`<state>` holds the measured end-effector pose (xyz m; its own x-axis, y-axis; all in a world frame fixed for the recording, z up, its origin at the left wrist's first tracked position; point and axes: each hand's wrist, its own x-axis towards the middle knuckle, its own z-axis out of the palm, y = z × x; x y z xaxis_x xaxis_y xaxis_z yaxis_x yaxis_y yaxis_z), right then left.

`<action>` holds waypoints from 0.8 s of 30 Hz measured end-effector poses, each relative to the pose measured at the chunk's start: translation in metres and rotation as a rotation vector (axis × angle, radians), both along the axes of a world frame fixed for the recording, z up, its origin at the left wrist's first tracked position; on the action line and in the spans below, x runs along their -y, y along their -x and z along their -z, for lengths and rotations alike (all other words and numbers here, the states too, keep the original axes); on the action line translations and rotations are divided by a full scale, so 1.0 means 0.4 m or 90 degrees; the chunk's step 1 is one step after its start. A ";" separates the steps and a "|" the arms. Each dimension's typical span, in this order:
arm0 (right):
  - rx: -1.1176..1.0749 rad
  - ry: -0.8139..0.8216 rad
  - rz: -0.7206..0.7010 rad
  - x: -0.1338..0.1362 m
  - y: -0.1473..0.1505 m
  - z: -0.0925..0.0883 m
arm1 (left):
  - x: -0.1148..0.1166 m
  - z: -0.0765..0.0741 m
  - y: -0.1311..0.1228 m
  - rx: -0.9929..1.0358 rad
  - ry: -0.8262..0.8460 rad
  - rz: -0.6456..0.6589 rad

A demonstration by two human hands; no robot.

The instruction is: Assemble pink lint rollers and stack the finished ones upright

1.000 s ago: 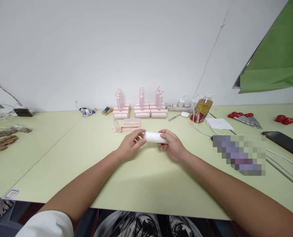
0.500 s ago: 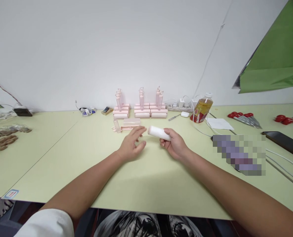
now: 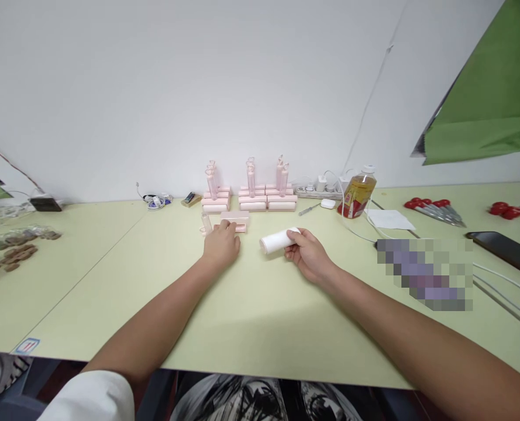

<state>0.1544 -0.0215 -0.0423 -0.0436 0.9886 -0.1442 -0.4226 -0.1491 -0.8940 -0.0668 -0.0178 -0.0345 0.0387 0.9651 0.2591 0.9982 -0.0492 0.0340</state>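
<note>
My right hand [image 3: 307, 251] grips a white lint roller refill [image 3: 278, 240] by its right end, thumb on top, and holds it tilted above the table. My left hand [image 3: 222, 242] is at a slim pink lint roller frame [image 3: 241, 227], its fingers curled over the frame's left part and hiding it. Just behind lies a pale pink cover [image 3: 234, 217]. To the left of the fingers stands a small clear pink handle [image 3: 206, 223], its lower part partly covered by my hand.
Several pink lint roller boxes [image 3: 252, 203] with upright clear handles [image 3: 251, 181] line the wall. A bottle [image 3: 358, 193], a screwdriver [image 3: 309, 209], a white case [image 3: 328, 203] and red-handled tools [image 3: 435, 210] are on the right. Brown pieces [image 3: 20, 253] lie far left.
My left hand has moved left and its fingers have closed down over the pink frame. The refill in my right hand has swung, its left end now lower.
</note>
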 end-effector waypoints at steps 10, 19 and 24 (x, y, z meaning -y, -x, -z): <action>0.020 0.009 -0.023 -0.005 0.002 0.012 | -0.011 -0.002 -0.008 0.012 0.094 -0.021; 0.037 0.011 -0.032 -0.004 0.006 0.016 | -0.013 0.008 -0.006 0.027 0.123 0.024; 0.041 0.011 -0.026 -0.004 0.004 0.012 | 0.012 -0.015 -0.026 0.021 0.103 0.075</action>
